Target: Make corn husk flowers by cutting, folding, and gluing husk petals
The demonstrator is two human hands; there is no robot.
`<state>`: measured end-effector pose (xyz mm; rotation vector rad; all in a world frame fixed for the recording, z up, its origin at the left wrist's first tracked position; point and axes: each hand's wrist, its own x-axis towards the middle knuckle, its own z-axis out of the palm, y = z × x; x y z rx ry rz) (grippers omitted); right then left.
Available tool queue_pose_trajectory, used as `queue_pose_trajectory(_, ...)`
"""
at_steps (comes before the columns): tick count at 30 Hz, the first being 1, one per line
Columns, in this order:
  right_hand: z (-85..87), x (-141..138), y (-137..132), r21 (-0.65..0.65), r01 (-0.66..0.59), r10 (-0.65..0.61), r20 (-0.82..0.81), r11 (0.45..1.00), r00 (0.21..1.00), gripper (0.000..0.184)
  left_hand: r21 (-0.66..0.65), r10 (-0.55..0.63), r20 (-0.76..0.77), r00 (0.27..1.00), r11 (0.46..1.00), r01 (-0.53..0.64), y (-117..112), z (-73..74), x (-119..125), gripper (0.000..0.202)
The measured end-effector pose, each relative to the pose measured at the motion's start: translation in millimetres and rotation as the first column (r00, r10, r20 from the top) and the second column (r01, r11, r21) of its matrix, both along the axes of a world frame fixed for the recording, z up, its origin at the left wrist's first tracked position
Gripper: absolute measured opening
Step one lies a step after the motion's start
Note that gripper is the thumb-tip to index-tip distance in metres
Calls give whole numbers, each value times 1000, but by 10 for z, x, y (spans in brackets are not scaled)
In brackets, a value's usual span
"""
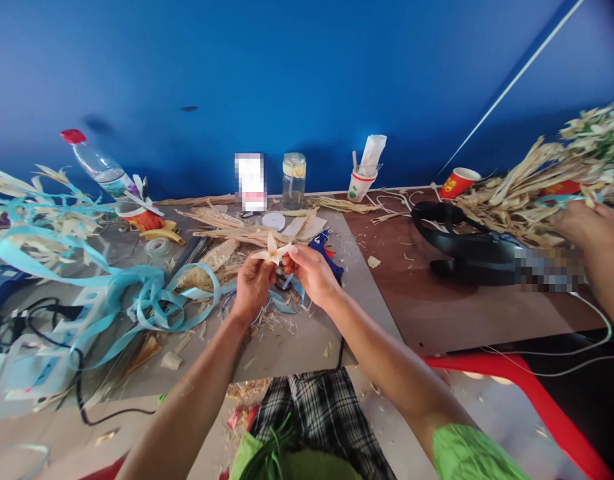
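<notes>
Dry, pale scraps litter a grey surface before a blue wall. Nearest the camera, dark checked cloth covers the worker's lap, and a bright green sleeve ends on the right arm. Off to the right, the red edge of a chair curves below the surface.

At left, a black cable hangs beside a white-and-blue power strip, with light blue ribbon looped across the surface next to it.

At the centre, the left hand and right hand meet around a cream, star-shaped flower, held raised over the litter. The left hand, its fingers curled and thumb pressed in, grips the flower from below; the right hand pinches the tip of one petal between thumb and finger. Just beside the right hand and partly hidden by it lies a dark blue tool.

Beyond the flower, long dry strips lie across the surface. Over on the adjoining brown part, a curved black object sits near another person's forearm, which reaches toward a heap of dried leaves.

Farthest back, along the wall, stand a red-capped bottle, a lidded jar, a white cup holding a wrapped white item, and a red cup.
</notes>
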<state>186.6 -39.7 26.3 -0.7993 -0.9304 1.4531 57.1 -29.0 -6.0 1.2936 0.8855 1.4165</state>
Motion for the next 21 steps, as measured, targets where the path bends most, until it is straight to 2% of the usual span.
queue_pose_trajectory(4, 12, -12, -7, 43, 42, -47, 115, 998, 992, 34, -2, 16, -71, 997, 1000, -16, -16, -3, -5, 27)
queue_pose_trajectory(8, 30, -21, 8, 31, 80, -82, 85, 996, 993, 37, 2, -11, -141, 990, 1000, 12, -35, -4, -11, 27)
queue_pose_trajectory(11, 40, -12, 14, -4, 109, -108, 67, 994, 992, 37, -7, -22, -114, 993, 1000, 21, -49, 3, 9, 25)
queue_pose_trajectory(15, 38, -12, 6, 27, 128, -130, 113, 991, 985, 37, 15, 73, -162, 984, 997, -72, -39, -34, 25, 22)
queue_pose_trajectory(19, 39, -18, -4, 53, 126, -133, 138, 991, 981, 35, 94, 201, -338, 920, 979, -179, -20, -93, -13, 13)
queue_pose_trajectory(21, 45, -20, -7, 50, 124, -130, 134, 991, 982, 34, 138, 251, -379, 891, 967, -213, -24, -91, -32, 11)
